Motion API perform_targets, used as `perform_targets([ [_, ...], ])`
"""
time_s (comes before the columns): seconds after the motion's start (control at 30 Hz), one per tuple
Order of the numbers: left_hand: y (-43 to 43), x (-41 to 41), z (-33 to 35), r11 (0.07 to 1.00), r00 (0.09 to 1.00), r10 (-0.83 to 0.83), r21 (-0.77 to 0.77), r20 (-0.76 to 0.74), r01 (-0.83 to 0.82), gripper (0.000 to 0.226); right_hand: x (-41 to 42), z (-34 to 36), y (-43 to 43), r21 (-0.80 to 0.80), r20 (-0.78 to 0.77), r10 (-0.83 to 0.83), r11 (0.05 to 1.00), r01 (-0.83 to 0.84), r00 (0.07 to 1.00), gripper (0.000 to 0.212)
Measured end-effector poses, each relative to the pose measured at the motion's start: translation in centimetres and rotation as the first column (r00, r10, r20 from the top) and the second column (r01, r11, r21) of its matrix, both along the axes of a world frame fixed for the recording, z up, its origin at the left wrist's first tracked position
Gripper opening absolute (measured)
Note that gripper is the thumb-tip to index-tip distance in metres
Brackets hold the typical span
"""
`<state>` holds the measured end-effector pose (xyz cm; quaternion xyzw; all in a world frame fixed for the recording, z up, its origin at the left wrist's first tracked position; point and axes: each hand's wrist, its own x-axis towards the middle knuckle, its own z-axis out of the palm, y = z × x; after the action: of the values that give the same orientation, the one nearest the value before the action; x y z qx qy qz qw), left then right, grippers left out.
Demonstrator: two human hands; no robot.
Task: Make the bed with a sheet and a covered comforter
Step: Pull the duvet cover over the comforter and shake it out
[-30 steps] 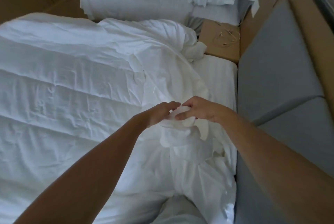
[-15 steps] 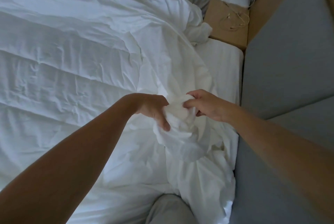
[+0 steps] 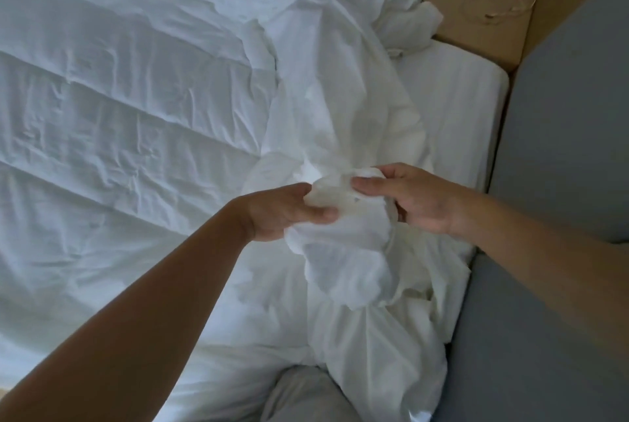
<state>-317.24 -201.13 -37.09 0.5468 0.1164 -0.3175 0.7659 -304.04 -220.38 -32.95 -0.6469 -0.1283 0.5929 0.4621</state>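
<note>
The quilted white comforter point(image 3: 136, 122) fills the bed and runs off the frame at left and top. A grey padded panel point(image 3: 565, 122) on the right is cut off too. Between them shows a strip of striped sheet point(image 3: 456, 105), mostly buried under the loose cover point(image 3: 343, 136), whose folds hide the comforter's edge. Both bare forearms reach in from below. The left grip point(image 3: 279, 210) pinches a bunched wad of cover point(image 3: 343, 207), some fingers lost in cloth. The right grip point(image 3: 415, 200) pinches the same wad from the other side.

White comforter point(image 3: 136, 98) (quilted lines), grey headboard point(image 3: 561, 166).
</note>
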Motion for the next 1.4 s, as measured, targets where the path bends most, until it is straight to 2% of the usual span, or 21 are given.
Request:
perform_targets([
  [0.03, -0.4, 0.4, 0.2, 0.997, 0.998, -0.065, 0.032, 0.009, 0.064, 0.064, 0.1, 0.2, 0.0, -0.013, 0.036, 0.016, 1.000, -0.016, 0.999, 0.044],
  [0.1, -1.2, 1.2, 0.9, 0.979, 0.981, -0.190, 0.074, 0.026, 0.188, 0.054, 0.1, 0.4, -0.2, -0.043, 0.101, 0.073, 0.997, -0.069, 0.992, 0.050],
  [0.13, -1.4, 1.4, 1.1, 0.984, 0.985, -0.173, 0.058, 0.022, 0.171, 0.048, 0.2, 0.5, -0.7, -0.059, 0.110, 0.083, 0.995, -0.077, 0.990, 0.057],
  [0.23, -2.4, 1.9, 0.2, 0.983, 0.995, 0.062, -0.170, -0.084, -0.076, 0.039, 0.8, 0.5, -2.2, -0.029, 0.033, 0.094, 0.995, -0.093, 0.995, 0.075],
  [0.3, -3.0, 2.5, -1.0, 0.959, 0.976, 0.178, -0.199, -0.126, -0.201, 0.047, 1.3, 0.3, -2.6, -0.028, 0.012, 0.109, 0.994, -0.108, 0.994, 0.077],
  [0.4, -3.7, 3.5, -1.8, 0.949, 0.961, 0.238, -0.175, -0.143, -0.261, 0.055, 2.3, 0.6, -2.8, -0.047, 0.037, 0.178, 0.983, -0.176, 0.983, 0.053],
  [0.47, -3.3, 3.6, -1.5, 0.968, 0.970, 0.225, -0.096, -0.089, -0.233, 0.060, 3.5, 1.7, -2.7, -0.045, 0.089, 0.314, 0.949, -0.311, 0.945, 0.029],
  [0.5, -2.9, 3.6, -1.1, 0.982, 0.981, 0.184, -0.045, -0.055, -0.186, 0.063, 4.0, 2.3, -2.7, -0.063, 0.130, 0.387, 0.922, -0.382, 0.913, 0.016],
  [0.57, -2.3, 3.3, -0.1, 0.995, 1.000, 0.005, 0.099, 0.021, -0.007, 0.066, 4.7, 3.1, -2.5, -0.117, 0.239, 0.471, 0.882, -0.457, 0.849, 0.012],
  [0.6, -2.1, 3.2, 0.5, 0.986, 0.996, -0.069, 0.158, 0.049, 0.060, 0.065, 4.9, 3.0, -2.3, -0.124, 0.280, 0.465, 0.885, -0.449, 0.840, 0.018],
  [0.67, -1.8, 3.1, 1.2, 0.991, 0.998, -0.023, 0.130, 0.064, 0.014, 0.065, 5.0, 2.8, -1.7, -0.063, 0.272, 0.375, 0.926, -0.372, 0.886, 0.028],
  [0.77, -2.5, 3.3, 2.2, 0.953, 0.969, 0.243, -0.193, 0.037, -0.232, 0.059, 5.3, 2.9, -1.4, 0.099, 0.037, 0.137, 0.985, -0.140, 0.990, 0.038],
  [0.83, -3.3, 4.1, 2.7, 0.910, 0.935, 0.350, -0.253, 0.051, -0.327, 0.058, 5.6, 3.1, -1.5, 0.185, -0.097, 0.035, 0.983, -0.016, 0.995, 0.039],
  [0.97, -4.1, 5.8, 4.1, 0.884, 0.877, 0.467, -0.069, 0.112, -0.462, 0.058, 6.2, 2.7, -1.2, 0.184, -0.125, -0.041, 0.981, 0.064, 0.991, 0.055],
  [1.03, -4.0, 6.1, 4.4, 0.865, 0.862, 0.495, 0.028, 0.111, -0.501, 0.062, 6.3, 2.8, -1.4, 0.162, -0.061, 0.047, 0.986, -0.037, 0.997, 0.059],
  [1.13, -3.7, 5.8, 4.4, 0.891, 0.893, 0.436, 0.083, 0.114, -0.446, 0.066, 6.5, 3.6, -2.1, 0.010, 0.170, 0.310, 0.949, -0.316, 0.936, 0.064],
  [1.2, -3.4, 5.3, 4.5, 0.929, 0.932, 0.351, 0.096, 0.091, -0.359, 0.066, 6.8, 3.7, -2.1, -0.059, 0.295, 0.335, 0.941, -0.333, 0.895, 0.058],
  [1.23, -3.2, 4.9, 4.5, 0.947, 0.955, 0.285, 0.128, 0.082, -0.294, 0.065, 6.9, 3.7, -1.9, -0.043, 0.317, 0.304, 0.951, -0.307, 0.898, 0.044],
  [1.3, -3.1, 4.1, 4.5, 0.969, 0.988, 0.138, 0.195, 0.067, -0.149, 0.060, 6.9, 3.8, -1.8, 0.020, 0.296, 0.225, 0.970, -0.242, 0.928, 0.020],
  [1.33, -3.1, 3.8, 4.5, 0.975, 0.992, 0.112, 0.186, 0.061, -0.122, 0.058, 6.8, 3.8, -1.7, 0.056, 0.259, 0.194, 0.975, -0.215, 0.946, 0.018],
  [1.4, -3.2, 3.6, 4.6, 0.979, 0.981, 0.187, 0.068, 0.060, -0.191, 0.060, 6.6, 3.5, -1.7, 0.113, 0.134, 0.131, 0.983, -0.147, 0.982, 0.024],
])
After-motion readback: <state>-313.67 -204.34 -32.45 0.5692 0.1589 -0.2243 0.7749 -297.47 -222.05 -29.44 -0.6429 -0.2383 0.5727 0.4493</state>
